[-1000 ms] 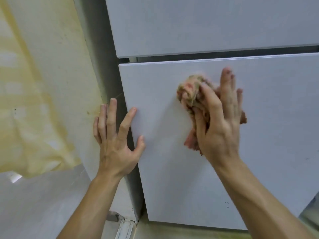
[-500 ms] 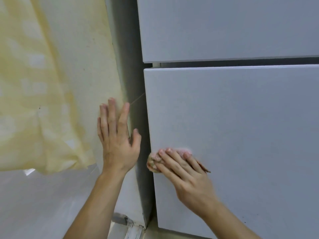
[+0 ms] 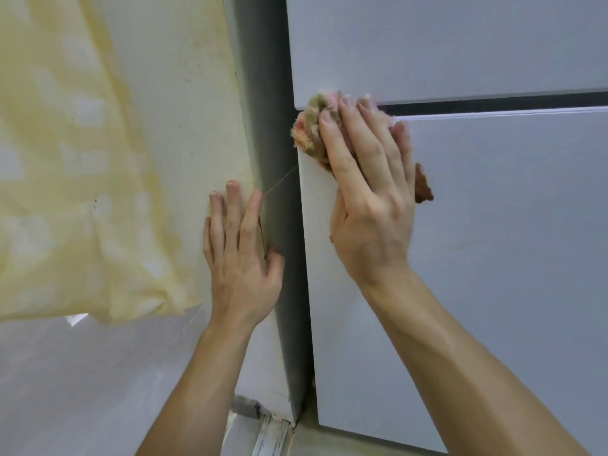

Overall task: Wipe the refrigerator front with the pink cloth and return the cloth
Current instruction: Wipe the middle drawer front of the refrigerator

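Your right hand (image 3: 371, 205) lies flat with the fingers nearly straight and close together, pressing the pink cloth (image 3: 311, 126) against the refrigerator's lower door (image 3: 493, 258) rather than gripping it. The cloth is bunched under your fingers. A frayed wad sticks out beyond your fingertips and index finger, and a brownish corner shows past your little-finger side. The wad sits on the door's top corner on your thumb side and overlaps the dark seam (image 3: 493, 105) and the bottom corner of the upper door (image 3: 427, 44) just beyond your fingertips. On the thumb side, the lower door's vertical edge runs right beside your hand, and the cloth pokes slightly over it. Past that edge is the shadowed side panel (image 3: 273, 110), then the wall (image 3: 184, 126). To your little-finger side the door face stretches away wide and flat, and below your wrist it continues down to its bottom edge near the floor. Your left hand (image 3: 241, 258) is spread open and holds nothing. Its palm and straight fingers rest on the wall, and its thumb lies against the side panel, near your right wrist but not touching it. A thin strand (image 3: 279, 182) crosses the side panel between your left fingertips and the door edge. A yellow sheet (image 3: 65, 159) hangs beyond your left hand's little-finger side.
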